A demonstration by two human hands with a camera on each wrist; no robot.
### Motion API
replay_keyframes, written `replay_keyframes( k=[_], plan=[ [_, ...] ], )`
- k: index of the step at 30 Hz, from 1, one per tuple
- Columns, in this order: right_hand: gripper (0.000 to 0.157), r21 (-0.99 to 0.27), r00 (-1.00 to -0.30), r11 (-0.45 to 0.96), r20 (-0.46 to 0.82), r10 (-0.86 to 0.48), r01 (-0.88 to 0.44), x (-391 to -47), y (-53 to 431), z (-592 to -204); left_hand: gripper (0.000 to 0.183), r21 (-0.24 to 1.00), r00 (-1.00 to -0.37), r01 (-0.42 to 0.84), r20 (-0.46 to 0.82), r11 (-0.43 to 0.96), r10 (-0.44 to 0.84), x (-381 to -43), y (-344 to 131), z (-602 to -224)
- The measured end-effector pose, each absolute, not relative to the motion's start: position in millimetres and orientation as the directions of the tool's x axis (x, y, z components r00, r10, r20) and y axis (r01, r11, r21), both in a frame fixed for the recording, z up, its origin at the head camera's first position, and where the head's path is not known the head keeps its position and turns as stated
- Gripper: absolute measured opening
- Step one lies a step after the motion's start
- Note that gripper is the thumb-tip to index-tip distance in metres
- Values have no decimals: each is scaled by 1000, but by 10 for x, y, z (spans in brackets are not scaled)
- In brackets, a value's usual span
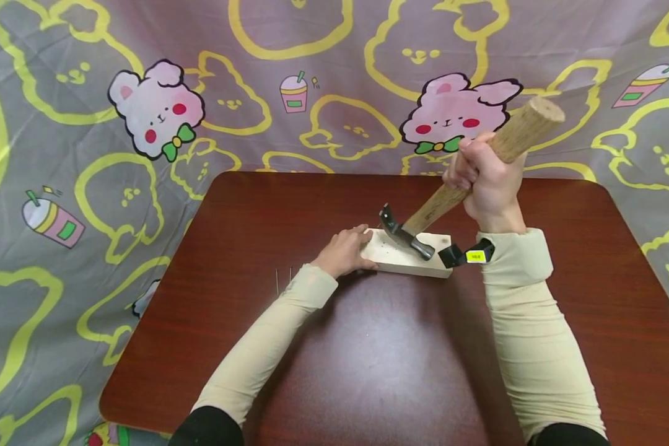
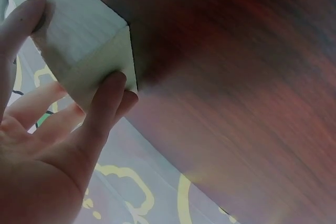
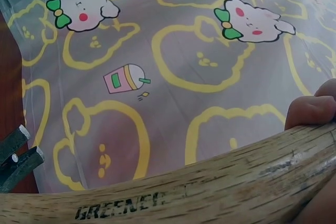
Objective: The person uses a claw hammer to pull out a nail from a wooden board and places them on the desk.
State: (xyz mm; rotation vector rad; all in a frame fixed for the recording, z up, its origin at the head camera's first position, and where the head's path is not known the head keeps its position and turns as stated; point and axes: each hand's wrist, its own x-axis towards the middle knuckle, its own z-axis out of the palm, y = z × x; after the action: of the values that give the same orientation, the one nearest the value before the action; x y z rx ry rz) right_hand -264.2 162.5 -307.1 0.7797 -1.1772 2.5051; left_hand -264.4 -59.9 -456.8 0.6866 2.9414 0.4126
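Observation:
A pale wooden block (image 1: 387, 251) lies on the table. My left hand (image 1: 342, 251) holds its left end, thumb and fingers spread around it; the left wrist view shows fingertips against the block (image 2: 79, 24) on more than one face. In my right hand (image 1: 490, 179) is a claw hammer (image 1: 437, 204), gripped high on its wooden handle, which leans up to the right. The hammer's head is at the block's top, claw toward the far side; whether it touches is unclear. A faint thin line, perhaps a nail, shows beside the claw. Small dark marks dot the block.
Two thin nails (image 1: 277, 282) stand upright beside my left forearm. A black strap with a yellow label (image 1: 476, 256) hangs at my right cuff. The reddish-brown table (image 1: 245, 217) has a patterned cloth (image 1: 323, 74) behind it and along its sides.

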Motion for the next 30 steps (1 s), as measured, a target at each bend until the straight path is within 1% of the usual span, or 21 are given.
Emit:
replay_keyframes(
  k=[7, 13, 17, 21, 23, 26, 30],
  plan=[
    [28, -613, -825, -662, 566, 12, -431, -2600, 1623, -3062, 80, 289, -898, 416, -20, 862, 440, -2625, -597, -4559],
    [32, -623, -822, -646, 569, 13, -441, -2576, 1628, -3066, 78, 281, -888, 437, -17, 854, 460, -2607, -590, -4559],
    [31, -630, -820, -634, 572, 13, -449, -2549, 1615, -3077, 79, 274, -884, 440, -32, 855, 466, -2596, -596, -4568],
    [31, -632, -822, -640, 570, -2, -437, -2503, 1601, -3072, 73, 265, -898, 416, -33, 870, 440, -2570, -618, -4581],
    [31, -629, -821, -645, 571, -4, -434, -2471, 1597, -3059, 69, 267, -911, 397, -6, 878, 413, -2545, -633, -4574],
    [30, -618, -815, -655, 580, -6, -435, -2410, 1588, -3025, 61, 290, -927, 372, 67, 882, 370, -2500, -670, -4550],
    [29, -609, -803, -670, 595, -33, -424, -2311, 1569, -2966, 48, 406, -933, 360, 167, 840, 319, -2412, -735, -4483]
  ],
)
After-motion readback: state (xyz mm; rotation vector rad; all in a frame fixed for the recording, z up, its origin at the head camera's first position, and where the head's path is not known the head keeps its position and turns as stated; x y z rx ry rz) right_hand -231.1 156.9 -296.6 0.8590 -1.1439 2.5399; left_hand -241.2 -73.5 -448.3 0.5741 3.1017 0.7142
